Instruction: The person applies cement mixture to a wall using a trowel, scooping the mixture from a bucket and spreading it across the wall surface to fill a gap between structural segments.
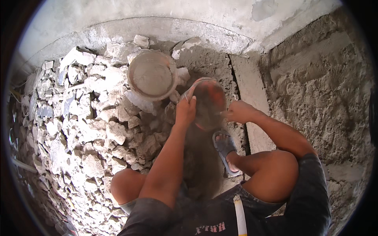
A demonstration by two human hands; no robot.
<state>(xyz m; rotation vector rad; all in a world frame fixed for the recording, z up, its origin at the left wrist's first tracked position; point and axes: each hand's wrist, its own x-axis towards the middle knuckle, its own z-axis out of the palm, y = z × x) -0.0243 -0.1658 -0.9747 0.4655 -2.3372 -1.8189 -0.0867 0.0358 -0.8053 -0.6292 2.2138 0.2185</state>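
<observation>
I am squatting over broken rubble. My left hand grips the left rim of a red round pan, and my right hand grips its right rim. The pan is tilted and a stream of grey dusty material falls from it toward the ground between my knees. Just behind it, a second round pan coated in grey cement rests on the stones.
A heap of broken concrete chunks fills the left side. A rough mortar wall rises on the right, a pale curved wall at the back. My foot in a grey sandal stands by a flat concrete slab.
</observation>
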